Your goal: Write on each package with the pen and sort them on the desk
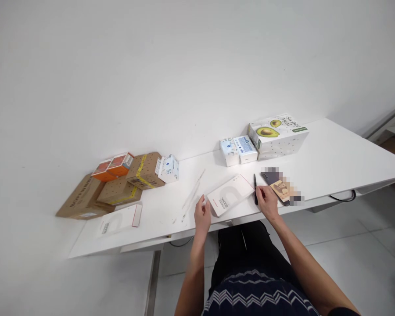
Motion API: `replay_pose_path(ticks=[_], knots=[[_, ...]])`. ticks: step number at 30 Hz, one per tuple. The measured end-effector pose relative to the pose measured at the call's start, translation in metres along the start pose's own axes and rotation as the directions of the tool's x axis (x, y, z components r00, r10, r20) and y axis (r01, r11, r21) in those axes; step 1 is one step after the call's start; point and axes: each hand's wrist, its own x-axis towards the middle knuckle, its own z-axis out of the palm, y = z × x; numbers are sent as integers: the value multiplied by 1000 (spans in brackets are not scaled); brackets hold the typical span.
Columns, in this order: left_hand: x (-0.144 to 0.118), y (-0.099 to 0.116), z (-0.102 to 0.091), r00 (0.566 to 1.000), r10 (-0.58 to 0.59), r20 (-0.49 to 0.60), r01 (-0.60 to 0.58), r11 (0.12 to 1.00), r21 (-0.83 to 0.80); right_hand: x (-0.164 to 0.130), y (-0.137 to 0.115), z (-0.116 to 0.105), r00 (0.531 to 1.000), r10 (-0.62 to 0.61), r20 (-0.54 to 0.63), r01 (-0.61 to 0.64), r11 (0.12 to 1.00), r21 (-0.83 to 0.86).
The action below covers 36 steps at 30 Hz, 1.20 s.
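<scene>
One POWER BANK box, laid flat, apparently unopened; left hand beside it, loose, empty; right hand at black pen, grasp unclear.

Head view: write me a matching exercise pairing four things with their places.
Things:
1. black pen
2. POWER BANK box
3. Super Meal box
4. orange boxes

Places:
A. beside a yellow-taped brown carton
B. between left hand and right hand
C. right of two blue-and-white packs
D. at the right hand's fingers

Pairs: 1-D, 2-B, 3-C, 4-A
</scene>
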Motion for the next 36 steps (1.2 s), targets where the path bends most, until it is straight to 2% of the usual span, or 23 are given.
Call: replay_pose_path(ticks=[10, 18, 24, 27, 32, 36], knots=[[-9, -12, 9, 998, 30, 63, -22, 992, -122, 0, -1, -1, 998, -27, 56, 26, 1000, 9], [-9, -14, 17, 998, 61, 28, -57, 992, -112, -4, 1, -3, 1000, 4, 29, -4, 1000, -2], [-9, -17, 18, 996, 89, -6, -89, 986, -140, 0, 7, 2, 998, 56, 34, -53, 995, -82], [-10, -17, 19, 996, 87, -31, -91, 986, -138, 7, 10, 4, 995, 63, 75, -53, 990, -129], [-13, -16, 23, 995, 76, -60, -83, 989, -126, 17, 14, 4, 965, 71, 253, 17, 944, -328], [-16, -11, 22, 997, 67, -49, -72, 989, -129, 20, 16, 5, 960, 54, 276, 46, 937, -346]])
